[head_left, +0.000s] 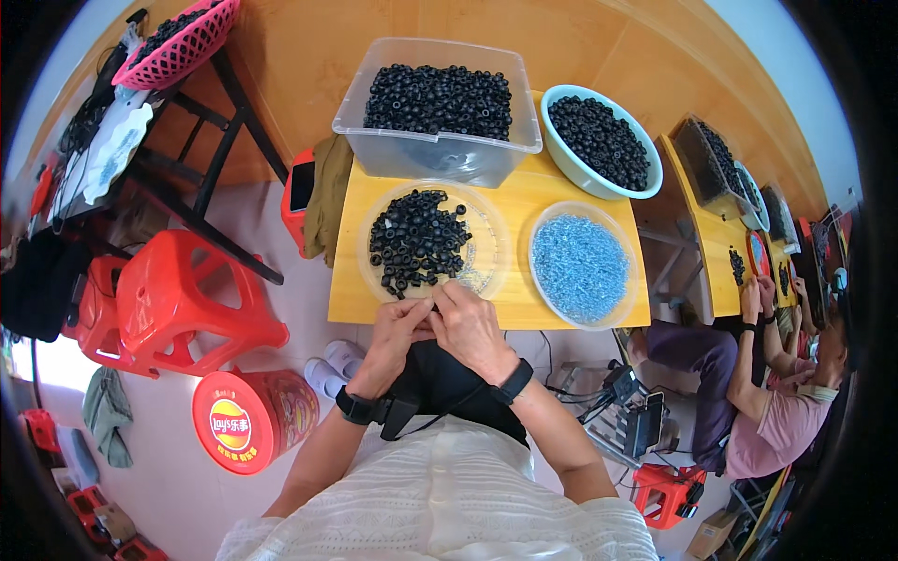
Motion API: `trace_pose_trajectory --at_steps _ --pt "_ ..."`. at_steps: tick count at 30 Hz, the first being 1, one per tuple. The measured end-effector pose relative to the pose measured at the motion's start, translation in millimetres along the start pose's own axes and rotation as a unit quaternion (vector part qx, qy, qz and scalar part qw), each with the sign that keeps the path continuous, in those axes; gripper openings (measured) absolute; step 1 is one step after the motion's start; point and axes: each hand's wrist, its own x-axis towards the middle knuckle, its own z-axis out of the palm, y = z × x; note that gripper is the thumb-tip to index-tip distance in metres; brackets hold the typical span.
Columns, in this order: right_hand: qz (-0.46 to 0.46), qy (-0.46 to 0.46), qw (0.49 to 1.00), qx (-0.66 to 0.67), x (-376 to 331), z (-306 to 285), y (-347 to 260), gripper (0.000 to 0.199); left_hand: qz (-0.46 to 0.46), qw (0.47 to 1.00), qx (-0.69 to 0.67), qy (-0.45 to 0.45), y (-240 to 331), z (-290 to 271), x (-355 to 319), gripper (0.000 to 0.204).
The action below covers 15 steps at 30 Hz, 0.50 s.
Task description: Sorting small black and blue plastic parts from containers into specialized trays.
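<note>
My left hand (397, 338) and my right hand (470, 329) meet at the table's front edge, fingertips pinched together. Whatever they hold is hidden by the fingers. Just beyond them lies a round clear tray (497, 220) with a heap of small black ring-shaped parts (412, 241). A few tiny clear pieces (477, 279) are scattered on the tray's right side, close to my right hand. To the right, a round clear tub (536, 280) is filled with small, thin, light-blue pieces (580, 266).
Behind stand a clear plastic bin (421, 152) and a pale blue basin (613, 193), both full of black parts. Red stools (192, 294) and a red bucket (281, 411) are at left. A co-worker (772, 416) sits at another table on the right, near a phone stand (641, 421).
</note>
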Motion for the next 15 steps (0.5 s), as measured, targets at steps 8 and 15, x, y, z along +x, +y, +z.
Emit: trace_pose_trajectory --at_steps 8,15 --pt "0.001 0.013 1.000 -0.002 -2.6 4.2 0.4 0.011 -0.007 1.000 -0.008 0.018 -2.5 1.0 -2.3 0.028" --pt "0.163 0.065 0.983 0.052 34.0 -43.3 42.9 0.020 -0.008 0.998 0.032 0.062 16.7 -4.0 -3.8 0.037"
